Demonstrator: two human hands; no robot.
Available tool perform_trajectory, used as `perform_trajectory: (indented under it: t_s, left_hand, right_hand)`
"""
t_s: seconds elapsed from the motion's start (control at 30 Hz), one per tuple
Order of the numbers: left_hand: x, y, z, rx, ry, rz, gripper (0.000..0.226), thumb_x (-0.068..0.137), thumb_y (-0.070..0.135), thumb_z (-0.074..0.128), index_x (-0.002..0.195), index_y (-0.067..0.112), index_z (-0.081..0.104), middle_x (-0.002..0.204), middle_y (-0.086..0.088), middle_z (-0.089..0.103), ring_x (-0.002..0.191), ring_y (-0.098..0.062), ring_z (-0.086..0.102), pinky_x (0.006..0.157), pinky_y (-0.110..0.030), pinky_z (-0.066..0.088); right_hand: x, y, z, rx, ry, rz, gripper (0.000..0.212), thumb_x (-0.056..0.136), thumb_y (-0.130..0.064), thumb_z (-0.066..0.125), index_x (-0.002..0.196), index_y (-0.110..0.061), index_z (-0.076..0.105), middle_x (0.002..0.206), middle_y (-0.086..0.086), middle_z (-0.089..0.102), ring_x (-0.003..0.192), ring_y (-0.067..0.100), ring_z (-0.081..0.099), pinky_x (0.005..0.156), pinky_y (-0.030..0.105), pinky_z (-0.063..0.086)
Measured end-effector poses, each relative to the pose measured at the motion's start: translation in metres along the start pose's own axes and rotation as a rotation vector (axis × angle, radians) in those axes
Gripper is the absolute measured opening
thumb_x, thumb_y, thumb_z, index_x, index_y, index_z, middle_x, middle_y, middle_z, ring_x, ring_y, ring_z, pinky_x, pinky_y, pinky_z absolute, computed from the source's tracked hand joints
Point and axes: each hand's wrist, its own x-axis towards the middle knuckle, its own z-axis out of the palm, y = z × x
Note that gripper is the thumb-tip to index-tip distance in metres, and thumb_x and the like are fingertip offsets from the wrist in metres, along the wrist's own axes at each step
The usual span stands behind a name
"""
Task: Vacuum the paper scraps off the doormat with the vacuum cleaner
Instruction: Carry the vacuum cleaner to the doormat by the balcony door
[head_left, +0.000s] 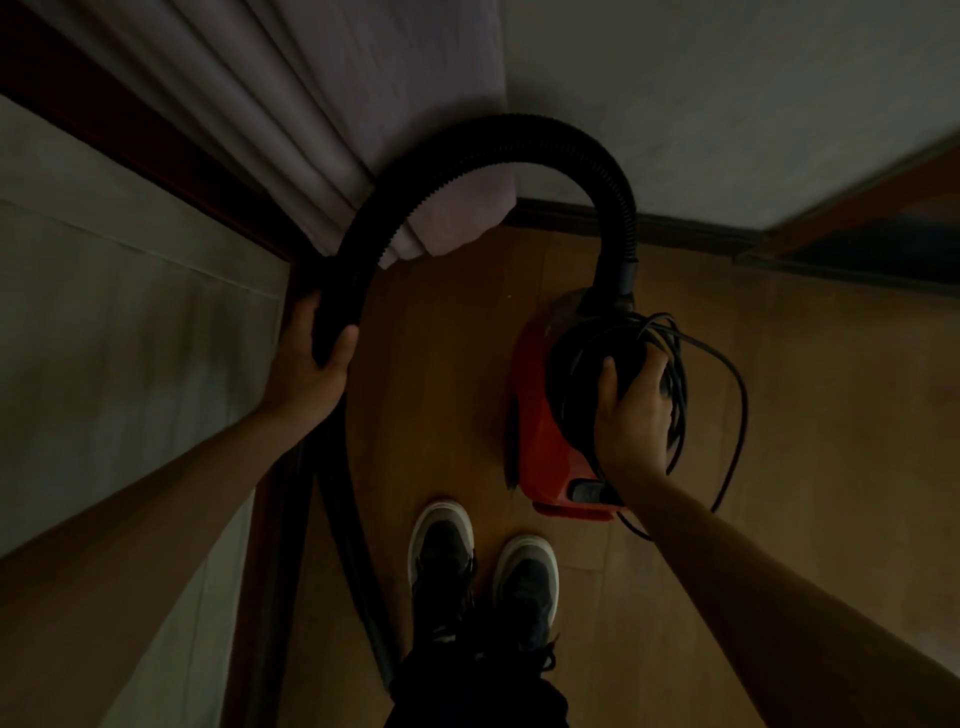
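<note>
1. On the wooden floor (441, 322), in dim light, a red vacuum cleaner (537, 436) stands just ahead and to the right of the person's two shoes (442, 540), close to the corner where a dark baseboard (571, 214) meets a pale wall (727, 104).
2. A pale pleated curtain (363, 104) hangs at the upper left, and its lower edge sits behind the arc of the hose. A light panel (130, 338) with a dark frame runs along the left side.
3. A black ribbed hose (498, 140) rises from the front of the vacuum cleaner, bends over in a high arch in front of the curtain, and comes down on the left. From there it runs on past the left shoe toward the bottom edge.
4. A black cord (730, 379) is wound in loose loops around the black round top of the vacuum cleaner, and one loop sags out to the right and trails toward the floor.
5. The left hand (311, 364) reaches forward with the arm nearly straight. Its fingers and thumb are wrapped around the hose where it comes down.
6. The right hand (636, 415) reaches forward and down. Its fingers are curled over the black top of the vacuum cleaner, gripping it with some of the cord loops under them.
</note>
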Motion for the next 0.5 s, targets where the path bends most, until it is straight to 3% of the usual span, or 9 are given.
perform_trajectory:
  t_s: [0.13,0.3,0.5]
  left_hand:
    - [-0.013,0.016,-0.002,-0.005,0.016,0.018,0.051,0.104,0.036,0.046,0.152,0.030,0.031,0.130,0.015,0.045,0.117,-0.007,0.046,0.093,-0.026,0.037]
    - [-0.034,0.040,-0.015,-0.019,0.001,0.046,0.051,0.103,0.039,0.047,0.151,0.032,0.032,0.136,0.005,0.053,0.117,-0.014,0.054,0.093,-0.029,0.042]
    - [-0.069,0.090,-0.042,-0.029,-0.010,0.073,0.052,0.099,0.051,0.045,0.148,0.040,0.032,0.130,0.008,0.056,0.110,-0.016,0.058,0.093,-0.037,0.049]
  right_hand:
    - [-0.008,-0.004,-0.011,0.012,0.001,-0.006,0.045,0.104,-0.028,0.044,0.143,-0.008,0.035,0.078,-0.020,0.045,0.056,-0.004,0.047,0.044,0.013,0.041]
    - [-0.021,-0.019,-0.045,0.013,-0.017,0.004,0.043,0.104,-0.032,0.042,0.142,-0.012,0.035,0.084,0.001,0.060,0.058,0.004,0.055,0.040,0.011,0.041]
    - [-0.049,-0.059,-0.100,0.007,0.018,-0.014,0.040,0.103,-0.030,0.043,0.138,-0.011,0.040,0.072,-0.004,0.057,0.052,0.013,0.056,0.036,0.020,0.038]
